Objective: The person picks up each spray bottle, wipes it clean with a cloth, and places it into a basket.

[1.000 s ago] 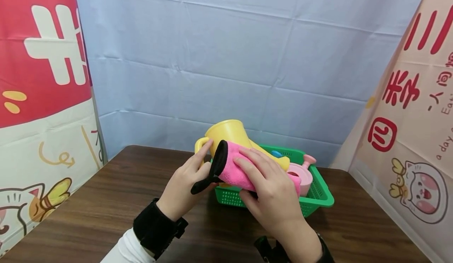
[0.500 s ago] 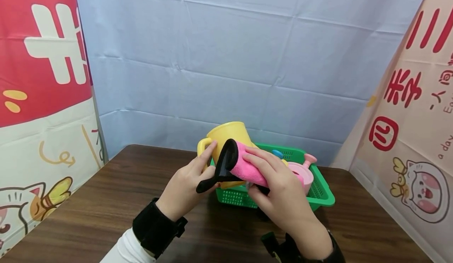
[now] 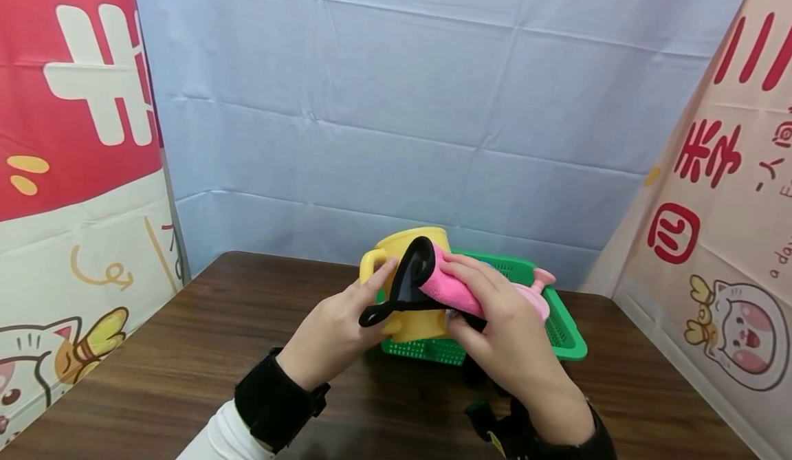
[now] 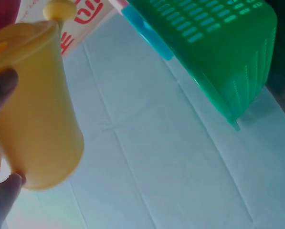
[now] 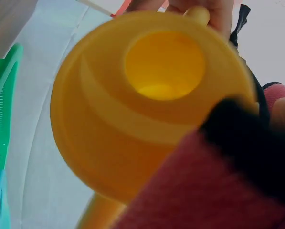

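My left hand (image 3: pixel 337 326) grips the handle of a yellow toy watering can (image 3: pixel 423 326), which is held tilted in the air before the basket. Its partly covered top with a round opening (image 5: pixel 118 86) faces the right wrist camera. In my right hand (image 3: pixel 513 336) is a pink cloth (image 3: pixel 454 287) with black edging and a dark underside, curled over and overlapping the can's near side. The cloth's loose black-edged end reaches toward my left fingers. In the left wrist view, the can's body (image 4: pixel 42 109) shows plainly, its lower part beside my thumb.
Behind my hands a green plastic basket (image 3: pixel 563 333) stands on the dark wooden table (image 3: pixel 185 350). It contains a pink watering can (image 3: pixel 535 298) and a blue item (image 4: pixel 149 36). A pale blue cloth backdrop (image 3: pixel 396 116) hangs behind, with printed cloths at both sides.
The yellow can has moved slightly right and lower and turned, its spout now hidden in the head view. My right hand has shifted right, and the cloth's edge has curled open.
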The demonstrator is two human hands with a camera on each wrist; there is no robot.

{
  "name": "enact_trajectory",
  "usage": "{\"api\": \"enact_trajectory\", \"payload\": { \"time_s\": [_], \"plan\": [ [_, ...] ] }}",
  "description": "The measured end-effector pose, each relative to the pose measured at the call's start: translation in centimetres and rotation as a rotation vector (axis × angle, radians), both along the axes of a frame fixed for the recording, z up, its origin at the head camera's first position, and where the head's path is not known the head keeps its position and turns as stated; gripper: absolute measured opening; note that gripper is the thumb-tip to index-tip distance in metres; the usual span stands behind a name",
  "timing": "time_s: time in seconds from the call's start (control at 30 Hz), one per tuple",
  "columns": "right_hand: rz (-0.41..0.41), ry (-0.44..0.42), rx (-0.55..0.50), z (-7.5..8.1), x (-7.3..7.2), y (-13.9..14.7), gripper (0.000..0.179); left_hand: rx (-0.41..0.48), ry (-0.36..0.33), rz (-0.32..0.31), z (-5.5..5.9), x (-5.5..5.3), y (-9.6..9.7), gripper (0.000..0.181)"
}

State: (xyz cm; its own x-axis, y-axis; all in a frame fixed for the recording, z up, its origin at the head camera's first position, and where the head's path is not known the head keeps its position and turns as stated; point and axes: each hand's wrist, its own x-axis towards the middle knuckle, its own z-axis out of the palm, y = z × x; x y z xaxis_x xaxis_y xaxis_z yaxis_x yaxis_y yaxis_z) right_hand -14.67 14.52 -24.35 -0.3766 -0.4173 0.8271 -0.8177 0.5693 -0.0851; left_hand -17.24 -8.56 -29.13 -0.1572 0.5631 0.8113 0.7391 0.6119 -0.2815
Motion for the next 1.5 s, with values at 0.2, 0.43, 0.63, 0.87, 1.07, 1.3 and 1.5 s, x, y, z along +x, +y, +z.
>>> {"api": "enact_trajectory", "payload": {
  "time_s": [0.2, 0.43, 0.63, 0.87, 1.07, 1.3, 1.5],
  "plan": [
    [-0.024, -0.05, -0.088, -0.1, -1.2, 0.6, 0.058, -0.106, 0.129, -0.02, 0.0, 0.2, 0.7, 0.016],
    [-0.171, -0.269, -0.239, -0.6, -2.7, 0.8, 0.049, -0.113, 0.141, -0.035, -0.3, 0.2, 0.7, 0.014],
    [-0.183, -0.385, -0.218, -0.5, -2.8, 1.1, 0.048, -0.12, 0.141, -0.015, -0.4, 0.0, 0.7, 0.031],
    [-0.134, -0.335, -0.177, -0.4, -2.5, 1.1, 0.051, -0.083, 0.109, 0.011, -0.3, -0.1, 0.5, 0.035],
    [-0.087, -0.27, -0.144, -0.5, -2.3, 0.8, 0.054, -0.063, 0.007, 0.021, -0.3, 0.0, 0.1, 0.04],
    [-0.049, -0.225, -0.114, -0.6, -2.1, 0.6, 0.058, -0.017, -0.035, 0.021, -0.3, -0.4, 0.0, 0.038],
    [-0.027, -0.205, -0.093, -0.5, -1.9, 0.4, 0.059, -0.009, -0.018, 0.063, -0.4, -0.5, -0.3, 0.038]
  ]
}}
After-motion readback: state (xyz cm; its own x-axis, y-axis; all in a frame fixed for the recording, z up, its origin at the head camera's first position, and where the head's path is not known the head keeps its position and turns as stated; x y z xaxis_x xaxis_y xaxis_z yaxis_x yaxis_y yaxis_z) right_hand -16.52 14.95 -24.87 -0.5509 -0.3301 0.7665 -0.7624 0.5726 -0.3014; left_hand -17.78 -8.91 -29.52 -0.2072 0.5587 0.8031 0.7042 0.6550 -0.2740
